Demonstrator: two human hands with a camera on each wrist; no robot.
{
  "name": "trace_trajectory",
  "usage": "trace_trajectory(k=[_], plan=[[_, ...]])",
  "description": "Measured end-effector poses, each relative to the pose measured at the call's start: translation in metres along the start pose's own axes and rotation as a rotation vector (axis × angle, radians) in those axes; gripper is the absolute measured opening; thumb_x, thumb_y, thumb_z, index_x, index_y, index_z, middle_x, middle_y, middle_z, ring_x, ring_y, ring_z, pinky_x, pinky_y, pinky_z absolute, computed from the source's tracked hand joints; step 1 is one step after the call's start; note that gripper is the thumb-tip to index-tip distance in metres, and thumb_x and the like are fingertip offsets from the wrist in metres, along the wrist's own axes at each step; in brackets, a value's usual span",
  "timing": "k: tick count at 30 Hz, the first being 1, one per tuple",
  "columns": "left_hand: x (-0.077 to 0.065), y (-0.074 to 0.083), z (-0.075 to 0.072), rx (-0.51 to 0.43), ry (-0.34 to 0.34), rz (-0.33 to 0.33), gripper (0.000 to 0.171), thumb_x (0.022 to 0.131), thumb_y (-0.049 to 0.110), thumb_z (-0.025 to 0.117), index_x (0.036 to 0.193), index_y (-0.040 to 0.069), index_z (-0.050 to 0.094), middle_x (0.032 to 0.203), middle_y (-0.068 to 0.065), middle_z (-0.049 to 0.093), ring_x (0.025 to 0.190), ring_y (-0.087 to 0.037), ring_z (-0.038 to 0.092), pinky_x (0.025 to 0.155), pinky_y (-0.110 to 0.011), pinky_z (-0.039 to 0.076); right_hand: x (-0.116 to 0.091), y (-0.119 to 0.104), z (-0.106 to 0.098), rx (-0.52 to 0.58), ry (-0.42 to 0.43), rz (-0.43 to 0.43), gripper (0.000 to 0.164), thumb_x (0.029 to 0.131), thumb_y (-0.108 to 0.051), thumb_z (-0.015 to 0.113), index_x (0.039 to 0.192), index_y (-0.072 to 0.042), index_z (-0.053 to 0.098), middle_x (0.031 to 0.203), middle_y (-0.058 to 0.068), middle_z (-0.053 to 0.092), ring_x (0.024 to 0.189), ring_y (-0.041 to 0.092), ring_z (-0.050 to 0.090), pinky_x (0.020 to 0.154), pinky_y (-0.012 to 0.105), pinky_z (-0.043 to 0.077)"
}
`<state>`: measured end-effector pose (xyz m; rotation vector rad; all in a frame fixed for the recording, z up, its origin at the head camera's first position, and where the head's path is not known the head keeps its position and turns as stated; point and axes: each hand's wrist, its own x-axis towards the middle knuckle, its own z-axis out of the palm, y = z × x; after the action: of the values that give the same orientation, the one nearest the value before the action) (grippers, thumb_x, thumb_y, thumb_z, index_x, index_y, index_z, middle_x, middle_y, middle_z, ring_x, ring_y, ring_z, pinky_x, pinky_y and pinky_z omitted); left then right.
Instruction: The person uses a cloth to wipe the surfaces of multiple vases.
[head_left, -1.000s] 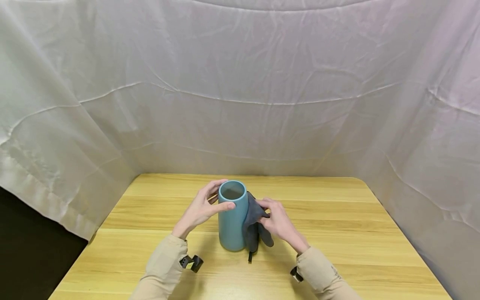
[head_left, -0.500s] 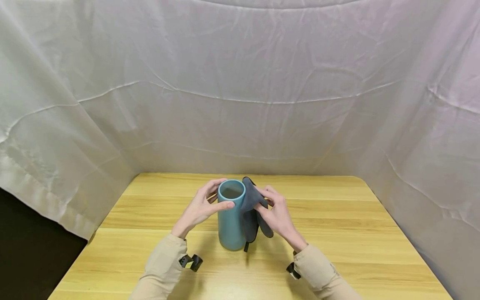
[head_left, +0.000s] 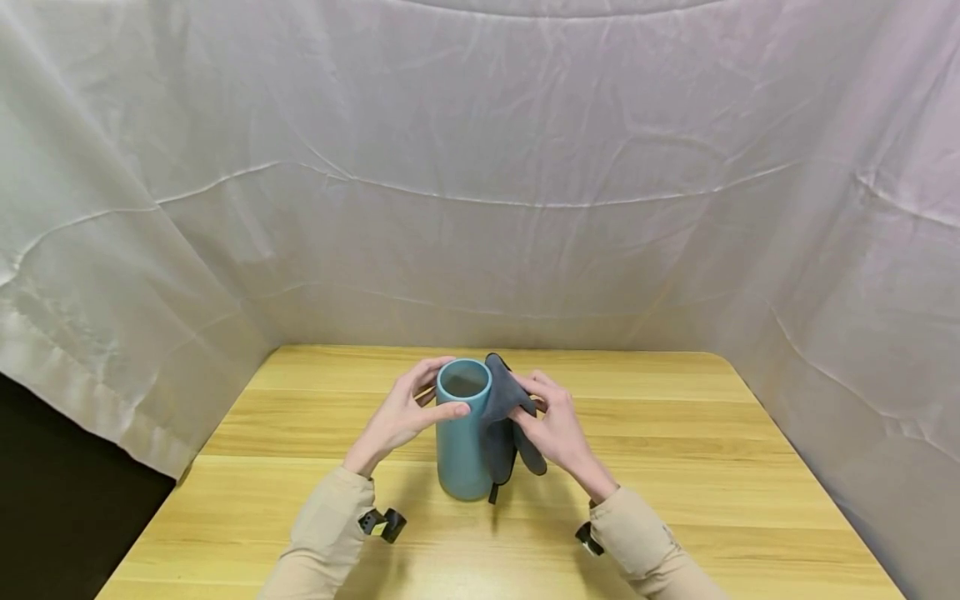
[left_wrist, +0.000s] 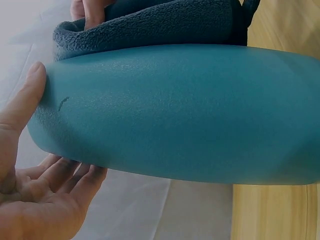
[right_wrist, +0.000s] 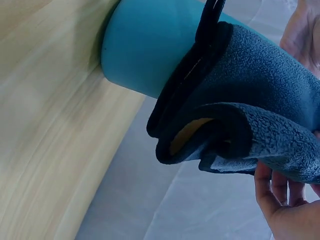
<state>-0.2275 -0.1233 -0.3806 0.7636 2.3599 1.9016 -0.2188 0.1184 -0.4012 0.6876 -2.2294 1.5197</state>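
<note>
bench (head_left: 675,475), pale wood grain, grey-white drape (head_left: 525,183) hanging behind it and at both sides. the blue vase (head_left: 461,450) stands upright on the bench, about mid-width, mouth facing up. my left hand (head_left: 405,408) grasps it near the rim from the left — thumb laid on the side nearest me, fingers bent round the far side. my right hand (head_left: 551,421) pinches the dark grey-blue cloth (head_left: 498,425), which lies against the right side of the vase, its top corner about level with the rim. from the right wrist: the cloth is plush, edged in a smooth black binding, and falls in loose folds below my fingers; a thin black loop (right_wrist: 207,22) is fixed at its lower edge.

markings: a short curved dark mark (left_wrist: 63,103) on the vase wall near the rim, seen from the left wrist — i cannot tell whether it is a scratch or part of a letter. on my right sleeve (head_left: 637,533), beige, sits a small dark mark near the cuff, too small to read. the left sleeve (head_left: 326,521) matches in colour. a small black device (head_left: 382,525) at the left cuff carries a yellowish patch, also beyond reading.
</note>
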Motion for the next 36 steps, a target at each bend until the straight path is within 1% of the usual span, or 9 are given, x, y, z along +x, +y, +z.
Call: trace_trajectory(k=[5,11,14,17,21,27,29,32,36], plan=[[0.0,0.0,0.0,-0.001,0.001,-0.002,0.067,0.085,0.017,0.082,0.143,0.006,0.05,0.138,-0.018,0.063,0.136,-0.036,0.053,0.121,-0.056,0.034,-0.001,0.002,-0.002,-0.048,-0.035,0.004,0.04,0.085,0.006,0.074,0.124,-0.001,0.071,0.085,0.009,0.061,0.081,0.012,0.06,0.076,0.025,0.062],[0.0,0.0,0.0,-0.002,-0.002,-0.005,0.067,0.085,0.018,0.082,0.143,0.006,0.049,0.137,-0.017,0.063,0.136,-0.035,0.053,0.122,-0.056,0.034,-0.003,0.005,-0.004,-0.201,-0.144,0.047,0.038,0.082,0.008,0.074,0.12,0.0,0.072,0.096,0.013,0.068,0.091,0.026,0.068,0.072,0.027,0.064],[0.0,0.0,-0.001,-0.004,-0.003,-0.006,0.068,0.085,0.019,0.082,0.143,0.006,0.049,0.138,-0.018,0.063,0.137,-0.036,0.052,0.122,-0.056,0.033,-0.003,0.009,-0.004,-0.303,-0.185,0.039,0.04,0.08,0.008,0.074,0.119,0.0,0.073,0.096,0.011,0.07,0.087,0.021,0.066,0.068,0.022,0.061],[0.0,0.0,0.0,-0.004,-0.004,-0.009,0.068,0.085,0.019,0.082,0.143,0.006,0.049,0.138,-0.018,0.062,0.137,-0.036,0.052,0.122,-0.057,0.033,-0.004,0.012,-0.004,-0.397,-0.205,0.012,0.044,0.076,0.007,0.075,0.119,-0.002,0.074,0.088,0.007,0.069,0.077,0.014,0.059,0.064,0.018,0.052],[0.0,0.0,0.0,-0.002,-0.003,-0.01,0.068,0.085,0.019,0.082,0.143,0.006,0.049,0.138,-0.017,0.063,0.137,-0.036,0.053,0.122,-0.057,0.033,-0.005,0.017,-0.003,-0.459,-0.218,-0.011,0.044,0.074,0.005,0.077,0.117,-0.004,0.075,0.086,0.005,0.07,0.071,0.01,0.054,0.063,0.019,0.042],[-0.001,0.0,0.0,-0.007,0.0,-0.01,0.068,0.085,0.018,0.082,0.143,0.007,0.049,0.138,-0.018,0.062,0.137,-0.036,0.052,0.122,-0.057,0.032,-0.006,0.019,-0.003,-0.453,-0.224,-0.013,0.043,0.076,0.005,0.076,0.118,-0.004,0.075,0.09,0.006,0.073,0.073,0.011,0.058,0.064,0.02,0.043],[-0.001,0.0,0.0,-0.009,0.002,-0.012,0.068,0.085,0.018,0.082,0.143,0.007,0.049,0.138,-0.018,0.062,0.137,-0.036,0.052,0.122,-0.057,0.033,-0.007,0.019,-0.003,-0.432,-0.225,-0.001,0.043,0.076,0.006,0.075,0.119,-0.004,0.074,0.091,0.006,0.072,0.076,0.013,0.061,0.064,0.019,0.047],[-0.001,0.001,0.0,-0.008,0.004,-0.012,0.068,0.085,0.018,0.082,0.143,0.007,0.049,0.138,-0.017,0.062,0.138,-0.036,0.052,0.122,-0.056,0.033,-0.007,0.018,-0.003,-0.37,-0.222,0.034,0.044,0.078,0.008,0.072,0.12,-0.004,0.073,0.093,0.007,0.072,0.083,0.017,0.066,0.067,0.019,0.056],[-0.001,0.001,0.0,-0.005,0.006,-0.012,0.068,0.085,0.019,0.082,0.143,0.007,0.05,0.138,-0.017,0.062,0.138,-0.036,0.051,0.122,-0.056,0.032,-0.009,0.017,-0.003,-0.271,-0.211,0.081,0.045,0.079,0.011,0.069,0.123,-0.001,0.072,0.098,0.01,0.072,0.092,0.023,0.068,0.074,0.027,0.063]])
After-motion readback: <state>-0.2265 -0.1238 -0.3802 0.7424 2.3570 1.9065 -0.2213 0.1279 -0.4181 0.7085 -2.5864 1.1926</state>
